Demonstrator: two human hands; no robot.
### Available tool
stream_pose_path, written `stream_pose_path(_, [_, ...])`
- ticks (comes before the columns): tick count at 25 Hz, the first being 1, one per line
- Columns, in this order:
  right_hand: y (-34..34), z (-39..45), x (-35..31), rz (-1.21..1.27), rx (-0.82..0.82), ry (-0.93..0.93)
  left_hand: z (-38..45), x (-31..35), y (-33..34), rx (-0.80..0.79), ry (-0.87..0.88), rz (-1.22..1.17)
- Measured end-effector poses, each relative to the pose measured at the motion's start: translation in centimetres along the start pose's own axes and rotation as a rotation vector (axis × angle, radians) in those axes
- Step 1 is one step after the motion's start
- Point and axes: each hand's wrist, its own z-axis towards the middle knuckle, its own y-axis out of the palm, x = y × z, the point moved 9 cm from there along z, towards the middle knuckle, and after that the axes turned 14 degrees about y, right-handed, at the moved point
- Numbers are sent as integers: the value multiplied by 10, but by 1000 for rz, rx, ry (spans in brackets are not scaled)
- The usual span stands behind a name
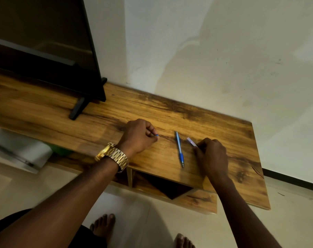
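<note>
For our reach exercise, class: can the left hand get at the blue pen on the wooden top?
Probably yes: the blue pen lies in the open beside the left hand, with nothing between them. But that hand already pinches a small blue piece.

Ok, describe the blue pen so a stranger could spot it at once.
Find the long wooden TV stand against the white wall, a black television at its left end. On its top the blue pen lies flat between the left hand and the right hand. Unlike the blue-tipped piece and pale strip they pinch, it lies free, long and slim.
</note>
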Motion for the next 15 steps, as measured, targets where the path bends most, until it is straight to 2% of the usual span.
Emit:
stream_pose_path(2, [-6, 6, 6, 165, -63, 70, 0, 7, -8, 80, -15, -174])
stream_pose_path(4, [-18, 5, 6, 441, -103, 146, -1, 14, -12, 157, -32, -426])
stream_pose_path(7, [-29, -12, -13, 747, -168, 66, 0, 29, -8, 220, -41, -741])
stream_pose_path(10, [-27, -31, -27, 829, -224, -31, 0, 39, 5, 184, -69, -907])
stream_pose_path(15, [-26, -35, -34, 764, -237, -78, -5, 41, 17, 102, -88, -883])
